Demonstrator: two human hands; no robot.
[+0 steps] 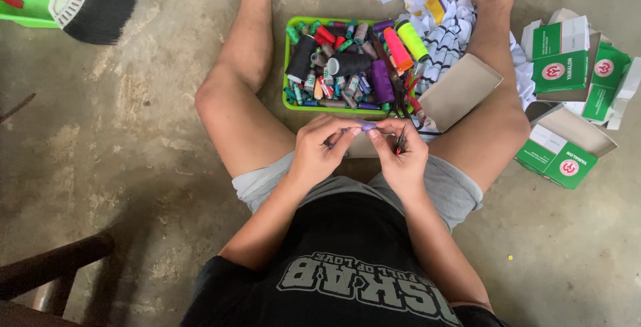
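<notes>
I sit on a concrete floor with my legs spread. My left hand point(320, 147) and my right hand point(400, 150) meet between my knees, both pinching a small purple piece point(365, 125) of cloth or thread. The right hand also holds a thin dark tool with a red tip point(400, 141). Just beyond the hands stands a green tray point(288, 67) filled with several thread spools in black, purple, pink, neon yellow and green.
White, purple and yellow fabric point(434, 7) lies beside the tray, over a brown cardboard flap point(461, 90). Green and white boxes point(567, 67) are stacked at the right. A broom head point(100, 0) and a green dustpan sit at top left. Dark wooden furniture point(47, 273) is at bottom left.
</notes>
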